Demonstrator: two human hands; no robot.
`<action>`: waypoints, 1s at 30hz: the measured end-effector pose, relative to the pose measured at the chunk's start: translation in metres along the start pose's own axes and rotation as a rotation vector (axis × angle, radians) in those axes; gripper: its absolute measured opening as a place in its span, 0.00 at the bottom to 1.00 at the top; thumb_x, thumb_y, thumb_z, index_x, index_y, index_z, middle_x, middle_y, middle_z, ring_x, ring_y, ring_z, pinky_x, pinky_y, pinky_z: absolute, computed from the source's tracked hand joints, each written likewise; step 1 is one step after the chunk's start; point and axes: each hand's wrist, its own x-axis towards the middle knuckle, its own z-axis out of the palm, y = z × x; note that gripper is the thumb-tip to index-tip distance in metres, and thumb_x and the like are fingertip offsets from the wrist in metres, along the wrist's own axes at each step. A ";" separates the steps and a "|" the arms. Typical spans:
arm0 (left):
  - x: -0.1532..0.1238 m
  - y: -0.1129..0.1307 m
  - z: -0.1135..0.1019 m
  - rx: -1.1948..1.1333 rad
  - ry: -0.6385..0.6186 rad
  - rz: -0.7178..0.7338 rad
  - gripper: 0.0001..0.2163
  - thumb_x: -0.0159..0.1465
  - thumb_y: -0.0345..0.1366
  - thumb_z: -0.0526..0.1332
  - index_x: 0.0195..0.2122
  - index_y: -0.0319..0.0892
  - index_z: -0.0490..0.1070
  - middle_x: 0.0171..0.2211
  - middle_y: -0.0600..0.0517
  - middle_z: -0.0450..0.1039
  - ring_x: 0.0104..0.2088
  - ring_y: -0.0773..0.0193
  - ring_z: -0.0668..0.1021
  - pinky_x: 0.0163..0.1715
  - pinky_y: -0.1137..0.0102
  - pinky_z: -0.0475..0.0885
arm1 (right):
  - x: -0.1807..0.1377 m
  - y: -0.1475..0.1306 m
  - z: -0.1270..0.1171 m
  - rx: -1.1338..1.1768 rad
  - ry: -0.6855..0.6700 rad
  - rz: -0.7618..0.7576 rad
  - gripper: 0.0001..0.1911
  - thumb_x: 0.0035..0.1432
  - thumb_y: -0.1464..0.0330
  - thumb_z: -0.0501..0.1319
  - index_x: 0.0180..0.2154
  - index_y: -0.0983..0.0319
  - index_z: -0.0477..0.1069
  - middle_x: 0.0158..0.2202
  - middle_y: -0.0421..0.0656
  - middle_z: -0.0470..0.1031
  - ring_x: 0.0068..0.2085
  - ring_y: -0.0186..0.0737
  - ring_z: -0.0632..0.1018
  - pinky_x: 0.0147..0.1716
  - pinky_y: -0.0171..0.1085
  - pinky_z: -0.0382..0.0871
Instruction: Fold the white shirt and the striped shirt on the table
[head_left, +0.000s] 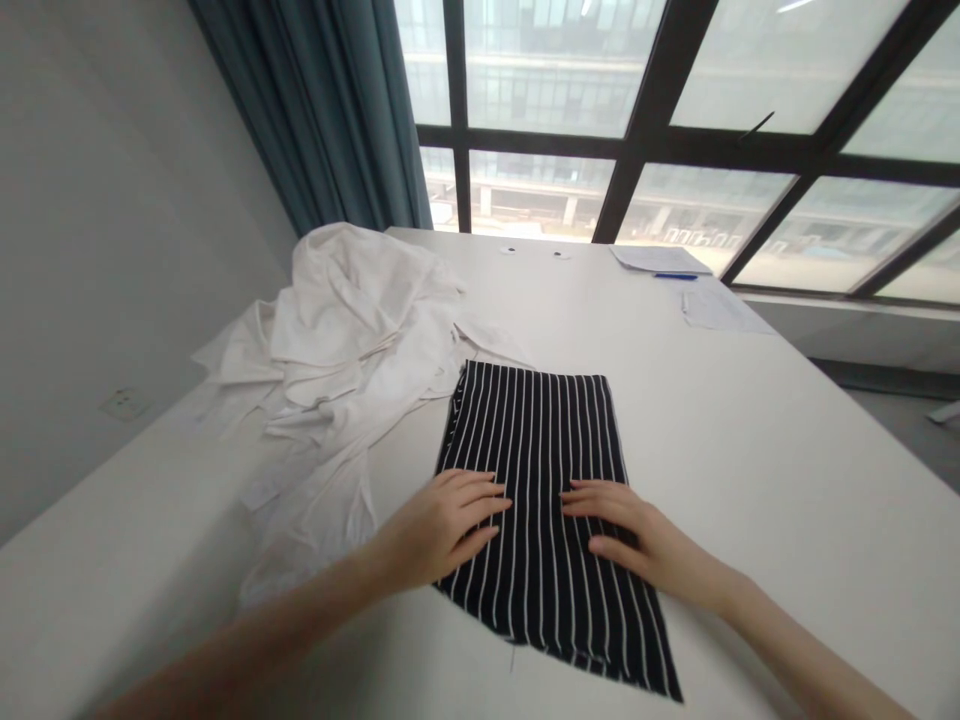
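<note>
A black cloth with white stripes [536,430] lies spread on the white table in front of me, its lower edge slanting and a loose thread hanging from it. My left hand [454,520] rests flat on the cloth's left side, fingers stretched toward the middle. On the right side, my right hand [626,530] lies on the same cloth with its fingers extended and slightly apart. Neither hand grips the fabric. Some layered edges show along the cloth's upper left side and at its bottom.
A heap of crumpled white fabric [352,310] covers the table's left side, close to the striped cloth. Papers [660,260] and a blue pen [675,276] lie at the far right. Beyond the white table [750,440] stand a window and a blue curtain [330,110].
</note>
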 end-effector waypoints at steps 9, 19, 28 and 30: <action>0.066 -0.063 -0.018 0.198 0.217 -0.443 0.12 0.67 0.34 0.57 0.49 0.35 0.70 0.46 0.42 0.72 0.47 0.54 0.74 0.49 0.60 0.71 | 0.070 0.095 -0.032 -0.080 0.728 0.338 0.22 0.59 0.66 0.55 0.54 0.63 0.68 0.52 0.54 0.71 0.53 0.53 0.73 0.55 0.56 0.65; 0.088 -0.098 -0.023 0.128 0.090 -0.830 0.13 0.61 0.46 0.65 0.37 0.41 0.69 0.37 0.45 0.75 0.40 0.54 0.77 0.39 0.65 0.70 | 0.101 0.129 -0.050 0.090 0.703 0.357 0.13 0.57 0.62 0.56 0.42 0.60 0.70 0.43 0.49 0.78 0.42 0.47 0.78 0.47 0.50 0.71; 0.083 -0.108 -0.033 -0.041 0.084 -0.818 0.07 0.60 0.36 0.63 0.27 0.42 0.69 0.29 0.50 0.75 0.33 0.59 0.77 0.34 0.69 0.66 | 0.100 0.128 -0.039 0.289 0.761 0.236 0.11 0.59 0.58 0.54 0.41 0.56 0.61 0.51 0.48 0.74 0.45 0.44 0.77 0.47 0.48 0.71; 0.082 -0.110 -0.037 -0.081 0.101 -0.823 0.06 0.60 0.38 0.63 0.28 0.42 0.70 0.29 0.50 0.75 0.32 0.60 0.76 0.32 0.69 0.66 | 0.101 0.126 -0.038 0.325 0.772 0.224 0.11 0.59 0.59 0.55 0.41 0.56 0.61 0.51 0.47 0.74 0.45 0.43 0.77 0.47 0.47 0.70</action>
